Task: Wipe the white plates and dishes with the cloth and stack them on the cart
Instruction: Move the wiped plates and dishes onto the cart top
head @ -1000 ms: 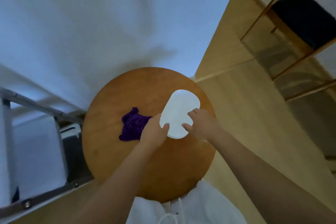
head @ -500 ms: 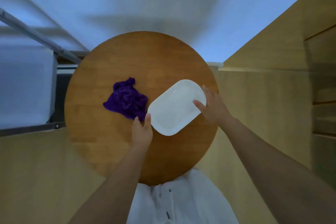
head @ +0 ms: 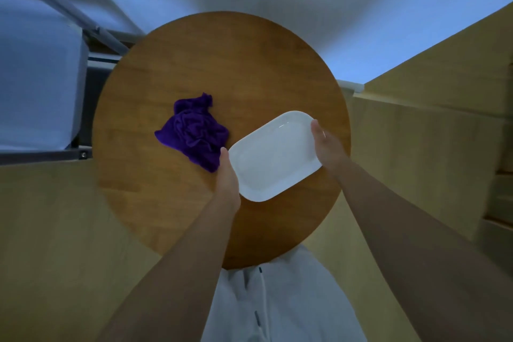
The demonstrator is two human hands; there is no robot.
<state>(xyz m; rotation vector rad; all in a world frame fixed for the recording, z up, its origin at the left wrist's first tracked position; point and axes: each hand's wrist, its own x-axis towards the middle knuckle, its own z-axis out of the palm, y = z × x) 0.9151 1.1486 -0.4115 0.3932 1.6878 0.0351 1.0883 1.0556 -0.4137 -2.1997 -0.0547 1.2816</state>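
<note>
Your hands hold the white dish [head: 273, 155] by its two ends over the round tabletop [head: 194, 64]; your left hand [head: 228, 175] grips the near-left edge, thumb on the rim; your right hand [head: 326, 144] clasps the far-right end; the crumpled purple cloth [head: 194, 132] lies just left of the dish.

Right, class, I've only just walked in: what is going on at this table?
A person stands over a round wooden table and holds a white oblong dish between both hands, the left hand at its near-left edge and the right hand at its far-right edge. A crumpled purple cloth lies on the table just left of the dish, with no hand gripping it. Whether the dish rests on the table or is lifted cannot be told.
</note>
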